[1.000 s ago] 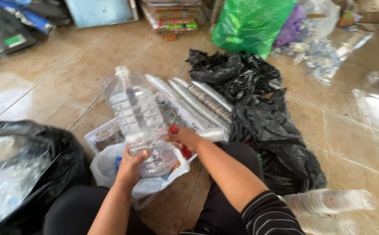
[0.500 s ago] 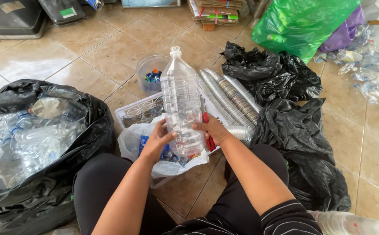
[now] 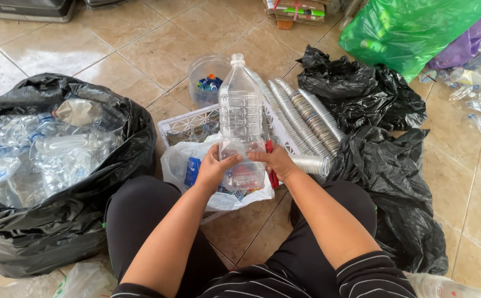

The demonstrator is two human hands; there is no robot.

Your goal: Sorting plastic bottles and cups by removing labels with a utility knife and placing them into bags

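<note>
A large clear plastic bottle without a cap stands upright in front of me. My left hand grips its lower left side and my right hand grips its lower right side, both near the base. Under the bottle lies a white plastic bag with coloured scraps in it, resting against a white plastic crate. Something red and thin shows next to my right hand.
A black bag full of clear bottles sits open at my left. Stacks of clear cups lie on the crate. A clear tub of bottle caps stands behind. Black bags lie at right, a green bag far right.
My view has swung left, bringing the black bag of bottles fully into sight. The bottle has been brought more upright and both hands stay on its lower part.
</note>
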